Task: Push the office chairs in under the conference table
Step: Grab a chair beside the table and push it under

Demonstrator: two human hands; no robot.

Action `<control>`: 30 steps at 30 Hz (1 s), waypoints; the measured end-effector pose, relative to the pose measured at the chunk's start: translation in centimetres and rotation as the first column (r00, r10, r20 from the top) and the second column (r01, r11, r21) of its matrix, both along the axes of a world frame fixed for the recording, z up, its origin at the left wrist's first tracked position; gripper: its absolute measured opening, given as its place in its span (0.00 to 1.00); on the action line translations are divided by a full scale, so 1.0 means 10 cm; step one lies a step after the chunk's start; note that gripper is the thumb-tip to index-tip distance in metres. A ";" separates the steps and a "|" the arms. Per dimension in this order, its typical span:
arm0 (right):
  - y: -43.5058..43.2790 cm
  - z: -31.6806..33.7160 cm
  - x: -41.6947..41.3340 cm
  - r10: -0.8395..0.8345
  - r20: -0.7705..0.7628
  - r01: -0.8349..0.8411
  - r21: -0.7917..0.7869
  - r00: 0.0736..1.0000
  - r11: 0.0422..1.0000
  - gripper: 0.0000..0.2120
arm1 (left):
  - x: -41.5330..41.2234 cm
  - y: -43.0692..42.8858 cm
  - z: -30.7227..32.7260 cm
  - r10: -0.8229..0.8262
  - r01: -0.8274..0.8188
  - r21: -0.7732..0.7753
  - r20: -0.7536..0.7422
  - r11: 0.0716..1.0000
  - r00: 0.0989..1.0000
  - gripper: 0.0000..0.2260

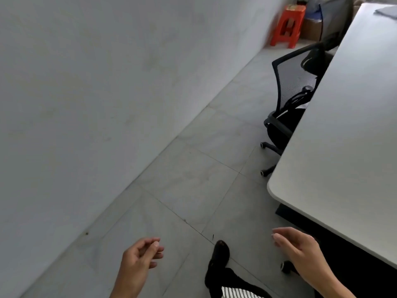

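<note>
A white conference table [348, 134] with a rounded corner fills the right side. A black mesh office chair [290, 89] stands at its long left edge, seat tucked under the top, wheels showing on the floor. Farther back a second mesh chair [335, 20] stands at the same edge. A black caster [286, 266] shows under the table's near end, partly hidden by my right hand. My left hand [139, 259] hovers low at bottom centre, fingers loosely curled, holding nothing. My right hand [300, 252] hangs near the table's near corner, fingers apart, touching nothing.
A grey wall [96, 93] runs along the left, leaving a tiled floor aisle [193, 179] between it and the table. An orange plastic stool [287, 26] and a cardboard box [311, 29] stand at the far end. My foot in a black shoe [220, 254] is on the floor.
</note>
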State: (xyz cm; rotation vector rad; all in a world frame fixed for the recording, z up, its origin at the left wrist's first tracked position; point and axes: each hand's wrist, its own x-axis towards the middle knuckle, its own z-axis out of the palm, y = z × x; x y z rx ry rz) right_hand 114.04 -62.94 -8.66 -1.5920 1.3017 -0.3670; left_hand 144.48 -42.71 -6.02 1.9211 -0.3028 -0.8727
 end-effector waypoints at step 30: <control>-5.15 0.46 3.62 -0.429 0.005 0.428 -0.066 0.903 0.901 0.06 | 4.26 -6.69 0.38 -0.463 0.464 -0.036 0.038 0.885 0.886 0.05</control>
